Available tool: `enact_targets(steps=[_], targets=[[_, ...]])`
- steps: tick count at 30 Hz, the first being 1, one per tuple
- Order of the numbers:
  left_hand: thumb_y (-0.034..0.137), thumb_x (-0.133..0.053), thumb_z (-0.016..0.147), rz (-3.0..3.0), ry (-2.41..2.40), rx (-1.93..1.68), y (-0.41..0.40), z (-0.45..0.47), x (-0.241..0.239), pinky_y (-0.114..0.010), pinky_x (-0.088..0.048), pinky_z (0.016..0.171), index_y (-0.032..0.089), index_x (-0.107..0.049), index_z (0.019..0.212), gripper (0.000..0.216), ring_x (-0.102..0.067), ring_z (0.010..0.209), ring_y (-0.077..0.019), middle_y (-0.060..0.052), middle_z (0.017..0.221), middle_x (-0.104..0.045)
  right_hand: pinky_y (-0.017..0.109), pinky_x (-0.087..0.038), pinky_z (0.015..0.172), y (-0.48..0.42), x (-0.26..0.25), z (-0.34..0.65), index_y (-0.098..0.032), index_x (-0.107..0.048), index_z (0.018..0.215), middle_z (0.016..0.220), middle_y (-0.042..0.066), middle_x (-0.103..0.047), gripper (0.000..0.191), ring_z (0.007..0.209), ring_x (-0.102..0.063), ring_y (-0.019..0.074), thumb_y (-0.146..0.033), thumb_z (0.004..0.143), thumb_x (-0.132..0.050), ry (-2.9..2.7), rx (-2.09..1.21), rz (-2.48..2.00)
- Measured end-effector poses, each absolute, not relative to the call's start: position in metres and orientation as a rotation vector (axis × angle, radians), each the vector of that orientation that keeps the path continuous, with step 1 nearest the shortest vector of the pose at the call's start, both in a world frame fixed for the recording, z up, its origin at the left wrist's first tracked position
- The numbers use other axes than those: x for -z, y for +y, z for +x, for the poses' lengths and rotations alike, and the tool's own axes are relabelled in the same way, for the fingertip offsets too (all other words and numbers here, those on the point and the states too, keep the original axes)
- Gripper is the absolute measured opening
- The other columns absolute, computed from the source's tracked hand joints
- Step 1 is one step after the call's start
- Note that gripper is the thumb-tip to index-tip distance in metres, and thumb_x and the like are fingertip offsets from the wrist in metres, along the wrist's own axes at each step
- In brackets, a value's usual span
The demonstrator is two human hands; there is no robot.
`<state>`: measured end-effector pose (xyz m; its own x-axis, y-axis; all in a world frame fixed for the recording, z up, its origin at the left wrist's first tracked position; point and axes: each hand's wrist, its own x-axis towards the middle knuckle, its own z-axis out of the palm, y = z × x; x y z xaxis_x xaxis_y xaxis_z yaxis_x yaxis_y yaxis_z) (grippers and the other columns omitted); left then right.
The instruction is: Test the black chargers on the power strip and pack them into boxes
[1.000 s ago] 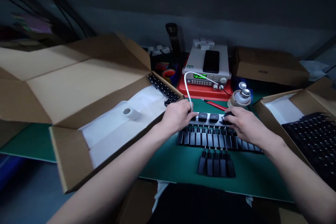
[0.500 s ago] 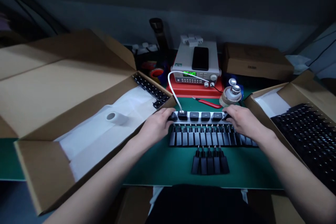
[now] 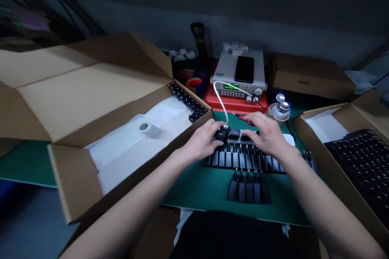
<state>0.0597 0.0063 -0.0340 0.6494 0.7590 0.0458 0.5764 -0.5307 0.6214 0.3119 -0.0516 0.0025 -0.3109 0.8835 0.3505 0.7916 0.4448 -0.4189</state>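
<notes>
A power strip [image 3: 288, 139] lies on the green mat, with black plug-in power adapters [image 3: 234, 133] seated in it. At its left end my left hand [image 3: 202, 141] is closed with thumb and fingers on a black power adapter [image 3: 221, 134], right by the white cable's plug [image 3: 225, 127]. Over the right part of the strip, my right hand [image 3: 269, 133] pinches another black adapter [image 3: 245, 136], mostly hidden by the fingers. Just in front stands a row of black adapters [image 3: 235, 160], pins pointing away. A smaller group of several adapters [image 3: 249, 190] lies nearer me.
An open carton [image 3: 75, 206] at left holds white sheets, a white roll [image 3: 148, 129] and some adapters. Another carton [image 3: 306, 135] at right is packed with adapters. Behind are a bench instrument [image 3: 225, 77] bearing a phone [image 3: 244, 68], red-handled cutters [image 3: 241, 117] and a dispenser bottle [image 3: 279, 111].
My right hand has moved inward from the strip's right end, leaving that end bare. My left hand has shifted closer to the cable plug. The whole view has swung slightly left.
</notes>
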Motion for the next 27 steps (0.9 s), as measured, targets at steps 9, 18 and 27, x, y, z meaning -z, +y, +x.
enact_targets(steps=[9,18,27], targets=[[0.025,-0.075,0.078,2.133,1.137,-0.325,0.005,0.06,0.044,-0.043,-0.051,0.085,0.024,-0.049,0.12,0.05,-0.068,0.1,-0.0319,-0.006,0.105,-0.069,0.032,-0.053,0.084,-0.017,0.003,0.264,-0.02,-0.065,0.093,0.097,0.004,-0.071,0.009,0.091,-0.067,0.0184,-0.016,0.094,-0.058,-1.991,-0.447,-1.209],[0.02,-0.078,0.069,1.739,0.907,-0.635,-0.003,0.057,0.026,-0.038,-0.052,0.09,0.022,-0.057,0.11,0.046,-0.066,0.098,-0.023,-0.005,0.113,-0.07,0.031,-0.049,0.069,-0.032,0.007,0.286,-0.019,-0.063,0.093,0.09,0.007,-0.067,0.016,0.081,-0.063,0.0199,-0.014,0.097,-0.049,-2.319,-0.173,-1.368],[0.022,-0.072,0.068,1.643,1.437,-0.774,0.084,-0.03,-0.001,-0.037,-0.055,0.075,0.023,-0.053,0.138,0.073,-0.07,0.089,-0.0248,-0.01,0.109,-0.072,0.035,-0.054,0.075,-0.029,0.017,0.288,-0.021,-0.061,0.097,0.092,0.006,-0.067,0.014,0.086,-0.067,0.0209,-0.02,0.101,-0.048,-2.235,-0.197,-1.254]])
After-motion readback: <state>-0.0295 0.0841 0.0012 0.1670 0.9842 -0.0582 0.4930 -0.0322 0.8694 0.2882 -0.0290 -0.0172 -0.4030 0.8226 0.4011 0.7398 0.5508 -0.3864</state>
